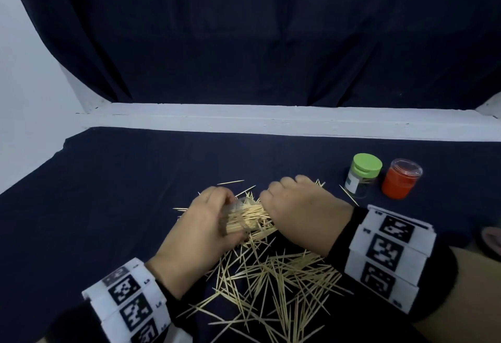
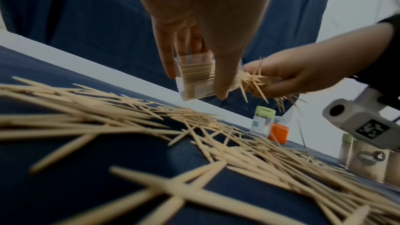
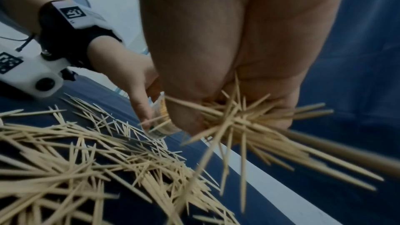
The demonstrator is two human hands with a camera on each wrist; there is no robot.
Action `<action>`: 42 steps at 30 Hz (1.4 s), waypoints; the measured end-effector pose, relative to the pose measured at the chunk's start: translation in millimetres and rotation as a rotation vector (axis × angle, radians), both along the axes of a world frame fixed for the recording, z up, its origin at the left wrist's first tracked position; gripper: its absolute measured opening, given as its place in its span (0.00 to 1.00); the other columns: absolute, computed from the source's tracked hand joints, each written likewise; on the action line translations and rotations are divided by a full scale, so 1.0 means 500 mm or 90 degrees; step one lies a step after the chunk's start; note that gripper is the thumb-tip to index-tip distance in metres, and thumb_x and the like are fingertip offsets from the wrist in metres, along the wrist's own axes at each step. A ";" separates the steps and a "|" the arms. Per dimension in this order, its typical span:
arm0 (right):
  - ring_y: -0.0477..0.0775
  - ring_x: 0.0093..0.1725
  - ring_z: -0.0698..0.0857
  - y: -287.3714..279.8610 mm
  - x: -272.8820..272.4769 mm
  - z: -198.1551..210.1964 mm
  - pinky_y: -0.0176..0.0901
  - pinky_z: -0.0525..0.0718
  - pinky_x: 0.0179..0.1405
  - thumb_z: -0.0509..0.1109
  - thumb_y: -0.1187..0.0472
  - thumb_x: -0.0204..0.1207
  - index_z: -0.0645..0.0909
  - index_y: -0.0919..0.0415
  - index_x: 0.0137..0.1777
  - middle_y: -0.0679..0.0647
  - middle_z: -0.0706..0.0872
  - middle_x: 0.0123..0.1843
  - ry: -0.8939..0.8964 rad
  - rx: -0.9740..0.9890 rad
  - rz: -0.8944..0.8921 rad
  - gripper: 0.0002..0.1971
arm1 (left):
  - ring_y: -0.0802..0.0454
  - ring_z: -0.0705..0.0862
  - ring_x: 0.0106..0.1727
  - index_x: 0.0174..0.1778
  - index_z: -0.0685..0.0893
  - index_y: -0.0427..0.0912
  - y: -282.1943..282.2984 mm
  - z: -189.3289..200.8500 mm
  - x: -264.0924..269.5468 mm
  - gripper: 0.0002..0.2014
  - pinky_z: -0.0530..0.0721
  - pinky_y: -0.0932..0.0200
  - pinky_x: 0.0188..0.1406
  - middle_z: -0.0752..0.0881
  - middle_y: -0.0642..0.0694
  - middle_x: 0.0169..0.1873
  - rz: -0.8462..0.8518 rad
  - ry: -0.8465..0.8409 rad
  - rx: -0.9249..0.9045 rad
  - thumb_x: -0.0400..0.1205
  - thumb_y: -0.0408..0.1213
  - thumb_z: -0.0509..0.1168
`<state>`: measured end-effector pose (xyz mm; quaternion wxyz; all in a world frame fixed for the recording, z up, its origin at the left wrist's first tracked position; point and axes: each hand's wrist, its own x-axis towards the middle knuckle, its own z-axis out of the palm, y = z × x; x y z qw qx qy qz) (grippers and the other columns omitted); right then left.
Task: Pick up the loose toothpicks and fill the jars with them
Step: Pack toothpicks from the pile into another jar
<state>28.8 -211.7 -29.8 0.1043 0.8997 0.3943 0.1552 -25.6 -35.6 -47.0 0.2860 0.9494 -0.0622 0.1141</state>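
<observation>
My left hand [image 1: 208,223] grips a clear plastic jar [image 2: 195,78] lying on its side above the cloth, packed with toothpicks. My right hand [image 1: 295,207] holds a messy bundle of toothpicks [image 3: 242,119] right at the jar's mouth [image 3: 162,121]; several stick out of the fist at odd angles. A wide heap of loose toothpicks [image 1: 271,283] covers the dark blue cloth below and in front of both hands. In the left wrist view the same right hand [image 2: 288,76] shows to the right of the jar with the toothpick bundle [image 2: 257,81] touching it.
A green-lidded jar [image 1: 362,174] and a clear jar with an orange insert [image 1: 401,178] stand upright at the right on the cloth. A white ledge [image 1: 271,121] runs along the table's back edge. More containers [image 2: 365,160] stand at the far right.
</observation>
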 end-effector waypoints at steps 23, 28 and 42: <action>0.42 0.45 0.81 0.006 -0.002 0.027 0.32 0.76 0.50 0.76 0.67 0.69 0.91 0.58 0.44 0.46 0.87 0.45 0.401 0.444 0.064 0.06 | 0.71 0.74 0.55 0.52 0.75 0.54 -0.005 -0.003 -0.002 0.25 0.73 0.78 0.47 0.75 0.64 0.48 -0.024 -0.036 -0.050 0.65 0.44 0.81; 0.37 0.54 0.80 -0.018 0.001 0.041 0.31 0.73 0.59 0.82 0.64 0.62 0.91 0.50 0.43 0.41 0.88 0.47 0.442 0.577 0.051 0.11 | 0.70 0.74 0.56 0.52 0.75 0.56 0.002 -0.004 -0.005 0.25 0.75 0.76 0.50 0.77 0.62 0.48 -0.008 -0.082 -0.065 0.65 0.45 0.81; 0.41 0.41 0.82 0.012 -0.049 0.007 0.25 0.77 0.44 0.75 0.68 0.71 0.90 0.59 0.47 0.47 0.85 0.44 0.382 0.674 -0.010 0.07 | 0.67 0.76 0.55 0.52 0.78 0.52 -0.004 -0.007 -0.006 0.24 0.73 0.77 0.51 0.79 0.61 0.47 -0.040 -0.141 -0.064 0.65 0.40 0.82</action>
